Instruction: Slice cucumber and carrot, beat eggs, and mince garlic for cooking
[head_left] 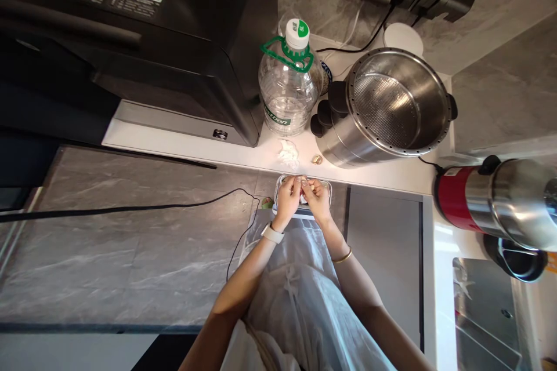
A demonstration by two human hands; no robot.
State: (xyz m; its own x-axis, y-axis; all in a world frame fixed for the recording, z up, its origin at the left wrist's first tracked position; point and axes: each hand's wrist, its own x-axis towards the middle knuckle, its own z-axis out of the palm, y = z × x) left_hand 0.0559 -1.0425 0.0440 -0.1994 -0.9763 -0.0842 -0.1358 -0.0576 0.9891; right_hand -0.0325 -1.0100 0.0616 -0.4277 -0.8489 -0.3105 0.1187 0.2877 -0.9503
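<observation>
My left hand (288, 199) and my right hand (317, 197) are held close together over a small clear tray (327, 188) below the counter edge. The fingers of both hands are bent and pinched at a tiny pale thing (303, 184) between them; it is too small to name. A white watch sits on my left wrist and a gold bangle on my right. On the white counter (243, 153) just above the hands lie a crumpled white scrap (288, 153) and a small golden bit (317, 159).
A clear water jug (288, 84) with a green handle stands beside a black oven (143, 35). A steel pot (389, 104) with a perforated insert is to its right. A red and steel appliance (491, 200) lies far right. A black cable (130, 207) runs across the grey floor.
</observation>
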